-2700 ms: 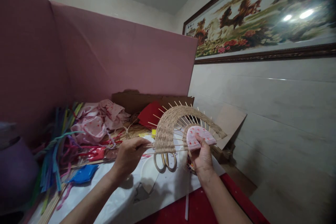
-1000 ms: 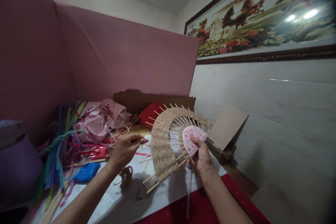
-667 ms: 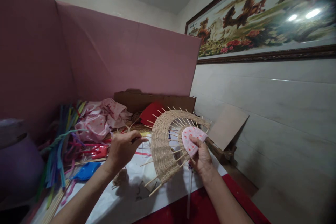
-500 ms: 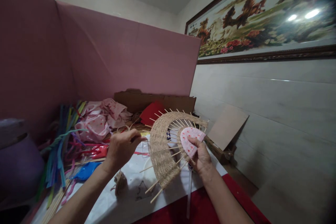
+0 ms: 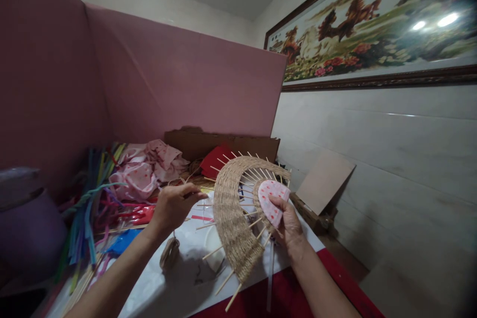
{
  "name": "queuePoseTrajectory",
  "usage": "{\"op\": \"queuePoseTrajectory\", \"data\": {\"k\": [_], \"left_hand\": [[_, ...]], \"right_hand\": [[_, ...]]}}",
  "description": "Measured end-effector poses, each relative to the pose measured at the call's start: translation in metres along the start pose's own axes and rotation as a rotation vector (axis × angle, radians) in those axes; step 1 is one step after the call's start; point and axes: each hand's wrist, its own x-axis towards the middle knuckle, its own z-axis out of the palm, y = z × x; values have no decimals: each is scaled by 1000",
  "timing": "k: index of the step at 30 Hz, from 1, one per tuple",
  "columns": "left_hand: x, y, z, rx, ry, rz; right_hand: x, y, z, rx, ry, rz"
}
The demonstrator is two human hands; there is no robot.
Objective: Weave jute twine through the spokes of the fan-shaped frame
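Observation:
My right hand point(image 5: 289, 223) grips a woven fan point(image 5: 233, 208) by its pink, red-dotted cloth centre point(image 5: 274, 201), thumb on top. The fan has a broad curved band of twisted straw-coloured cord, with thin wooden sticks poking out past its outer edge and showing bare in the gap inside. Left of the fan's outer edge, my left hand point(image 5: 177, 206) is closed in a pinch on a thin twine, which is hard to make out at the fingertips. Below that hand hangs a small wound bundle of twine point(image 5: 170, 253), a strand running up from it.
Pink dotted cloth point(image 5: 139, 171) lies crumpled at the back left beside colourful fuzzy strips point(image 5: 87, 208). A blue item point(image 5: 124, 241), a red sheet point(image 5: 214, 159) and a white round object point(image 5: 214, 246) lie about. A board point(image 5: 326, 181) leans against the right wall.
The fan has turned slightly, its lower end swinging down and to the right. My left hand stays pinched beside the edge, and the twine bundle hangs a little differently.

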Motion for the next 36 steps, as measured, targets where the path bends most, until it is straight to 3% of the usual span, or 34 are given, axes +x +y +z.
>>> {"op": "queuePoseTrajectory", "data": {"k": [10,21,30,36], "left_hand": [[-4,7,8,-150,-57,-75],[-3,-6,8,-244,-29,-72],[1,-2,-6,122,13,8],[2,2,-11,212,-4,86]], "right_hand": [[0,1,-2,5,-41,-22],[0,2,-3,-60,-60,11],[-4,0,3,-68,-58,69],[-1,0,-1,-92,-78,83]]}}
